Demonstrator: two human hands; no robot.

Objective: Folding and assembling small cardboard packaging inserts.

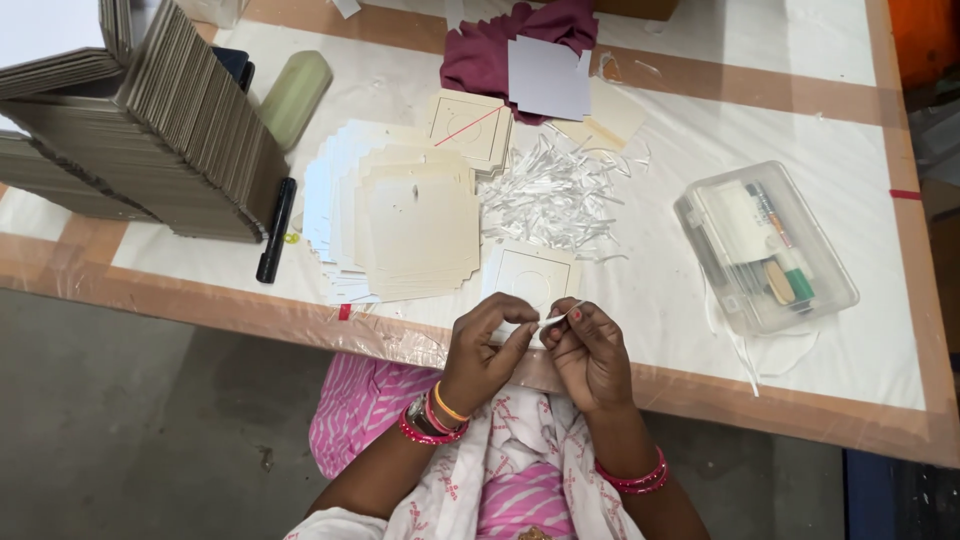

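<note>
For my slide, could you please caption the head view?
Both hands, left hand and right hand, pinch a thin white strip above a cream card.

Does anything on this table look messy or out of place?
Yes: a heap of white paper strips lies scattered mid-table, more trailing beside the clear plastic box. The tall stack of cardboard sheets leans over, fanned out. The maroon cloth lies crumpled.

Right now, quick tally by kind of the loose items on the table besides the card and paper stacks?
Black marker: 1
Clear plastic box of pens: 1
Pale green case: 1
Maroon cloth: 1
Heap of white paper strips: 1
Total: 5
Both hands, left and right, pinch one white strip.
</note>
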